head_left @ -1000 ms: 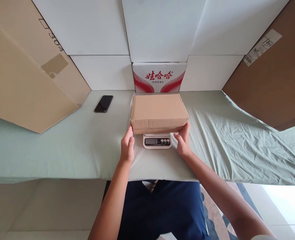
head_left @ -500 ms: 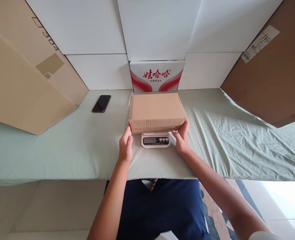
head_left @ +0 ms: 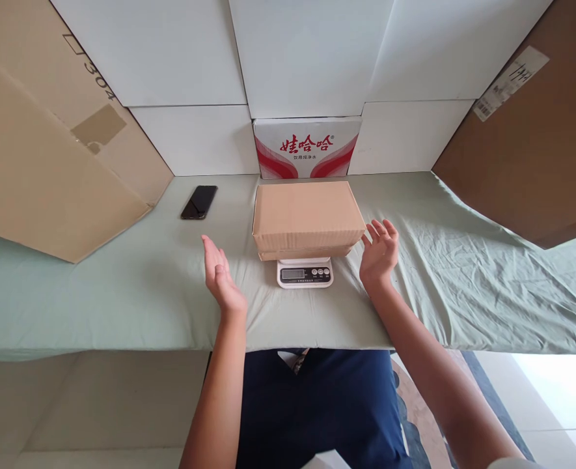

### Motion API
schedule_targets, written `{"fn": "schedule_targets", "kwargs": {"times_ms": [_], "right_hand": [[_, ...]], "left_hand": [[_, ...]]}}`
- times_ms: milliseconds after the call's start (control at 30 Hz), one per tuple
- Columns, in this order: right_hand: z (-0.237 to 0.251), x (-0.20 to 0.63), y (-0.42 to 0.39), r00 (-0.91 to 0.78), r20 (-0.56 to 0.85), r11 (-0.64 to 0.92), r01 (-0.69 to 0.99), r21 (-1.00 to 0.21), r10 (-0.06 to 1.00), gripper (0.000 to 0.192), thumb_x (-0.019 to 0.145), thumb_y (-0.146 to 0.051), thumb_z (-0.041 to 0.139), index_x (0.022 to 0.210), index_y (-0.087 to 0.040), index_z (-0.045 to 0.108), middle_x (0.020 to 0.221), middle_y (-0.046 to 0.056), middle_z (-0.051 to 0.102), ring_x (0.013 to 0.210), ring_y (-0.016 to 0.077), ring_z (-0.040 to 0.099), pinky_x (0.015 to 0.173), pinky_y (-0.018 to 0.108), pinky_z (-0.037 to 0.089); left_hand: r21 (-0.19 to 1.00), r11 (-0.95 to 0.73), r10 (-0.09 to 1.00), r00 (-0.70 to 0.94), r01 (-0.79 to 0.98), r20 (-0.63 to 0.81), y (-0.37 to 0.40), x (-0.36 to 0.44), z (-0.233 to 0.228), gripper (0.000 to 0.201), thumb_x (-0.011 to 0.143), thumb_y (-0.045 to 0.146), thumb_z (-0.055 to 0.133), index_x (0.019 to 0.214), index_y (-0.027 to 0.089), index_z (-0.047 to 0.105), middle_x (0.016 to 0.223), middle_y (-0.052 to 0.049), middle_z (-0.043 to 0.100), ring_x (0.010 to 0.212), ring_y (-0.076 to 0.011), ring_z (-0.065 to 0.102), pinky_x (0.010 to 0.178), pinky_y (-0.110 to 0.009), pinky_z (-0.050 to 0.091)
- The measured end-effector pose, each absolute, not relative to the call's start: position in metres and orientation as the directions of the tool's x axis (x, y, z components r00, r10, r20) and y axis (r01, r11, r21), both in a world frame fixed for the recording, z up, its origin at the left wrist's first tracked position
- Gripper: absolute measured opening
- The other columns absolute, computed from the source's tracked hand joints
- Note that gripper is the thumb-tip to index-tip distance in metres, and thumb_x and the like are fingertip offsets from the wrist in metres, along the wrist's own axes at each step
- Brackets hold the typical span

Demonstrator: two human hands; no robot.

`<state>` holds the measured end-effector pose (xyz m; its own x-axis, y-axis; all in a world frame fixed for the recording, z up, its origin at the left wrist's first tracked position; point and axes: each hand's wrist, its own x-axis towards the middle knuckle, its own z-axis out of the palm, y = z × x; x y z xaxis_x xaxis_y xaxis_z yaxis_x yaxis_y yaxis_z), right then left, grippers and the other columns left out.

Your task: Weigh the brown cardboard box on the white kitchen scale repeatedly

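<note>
A closed brown cardboard box (head_left: pixel 310 212) rests on a small white digital kitchen scale (head_left: pixel 305 283) in the middle of the table. Only the front of the scale shows, with its display and buttons; the box covers its platform. What the display reads is too faint to make out. To the left of the box, my left hand (head_left: pixel 222 277) is raised and open, apart from it, fingers stretched out. My right hand (head_left: pixel 380 254) is open just off the box's right front corner, its fingers spread and holding nothing.
A black phone (head_left: pixel 198 202) lies on the green cloth (head_left: pixel 136 286) at the left. Behind the box stands a white and red carton (head_left: pixel 307 148) against white panels. Large cardboard sheets flank the table on the left (head_left: pixel 48 163) and right (head_left: pixel 532 163).
Both hands have let go of the cardboard box and moved outward, the left to the left and the right to the right. The box stays on the scale.
</note>
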<state>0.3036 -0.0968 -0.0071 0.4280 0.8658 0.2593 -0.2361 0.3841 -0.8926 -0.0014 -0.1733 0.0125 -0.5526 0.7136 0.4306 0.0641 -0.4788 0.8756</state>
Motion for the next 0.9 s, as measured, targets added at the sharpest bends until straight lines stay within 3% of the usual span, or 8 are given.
{"fn": "schedule_targets", "kwargs": {"times_ms": [133,267,467,667,900], "right_hand": [[-0.002,0.306,-0.096,0.491,0.042,0.29,-0.442,-0.849,0.87,0.038,0.082,-0.052,0.049,0.112,-0.03,0.056,0.121,0.008,0.06,0.122,0.0286,0.061,0.11,0.057,0.045],[0.013,0.298,-0.101,0.511,-0.081,0.271,-0.576,-0.771,0.856,0.038,0.082,-0.052,0.048,0.108,-0.027,0.061,0.111,0.005,0.062,0.107,0.0234,0.064,0.104,0.049,0.048],[0.016,0.297,-0.101,0.472,-0.059,0.279,-0.612,-0.741,0.879,0.039,0.083,-0.054,0.047,0.108,-0.028,0.061,0.114,0.005,0.063,0.106,0.0236,0.065,0.102,0.048,0.05],[0.012,0.3,-0.099,0.438,-0.019,0.28,-0.606,-0.745,0.899,0.044,0.082,-0.061,0.047,0.11,-0.029,0.057,0.116,0.006,0.062,0.11,0.0257,0.066,0.102,0.05,0.05],[0.024,0.294,-0.104,0.457,-0.103,0.259,-0.659,-0.706,0.884,0.041,0.081,-0.056,0.048,0.107,-0.026,0.06,0.114,0.006,0.064,0.103,0.0227,0.067,0.104,0.046,0.048]], "left_hand": [[0.894,-0.448,0.755,-0.536,-0.001,0.378,-0.172,0.003,0.012,0.062,0.097,0.053,0.044,0.155,0.03,0.047,0.172,-0.002,0.032,0.162,-0.0253,0.022,0.13,-0.042,0.025],[0.918,-0.396,0.747,-0.575,0.021,0.335,-0.17,0.006,0.011,0.065,0.097,0.05,0.044,0.157,0.025,0.044,0.172,-0.006,0.031,0.161,-0.0231,0.023,0.13,-0.041,0.026],[0.93,-0.355,0.768,-0.596,-0.09,0.235,-0.165,0.003,0.007,0.065,0.097,0.051,0.042,0.155,0.023,0.046,0.172,-0.007,0.031,0.161,-0.0225,0.024,0.13,-0.04,0.026],[0.923,-0.364,0.782,-0.579,-0.124,0.231,-0.165,0.003,0.005,0.066,0.098,0.05,0.041,0.156,0.02,0.045,0.172,-0.009,0.03,0.161,-0.0222,0.023,0.13,-0.039,0.025],[0.928,-0.361,0.794,-0.553,-0.097,0.252,-0.165,0.004,0.003,0.064,0.099,0.053,0.038,0.156,0.024,0.045,0.172,-0.007,0.031,0.161,-0.0225,0.023,0.13,-0.039,0.026]]}}
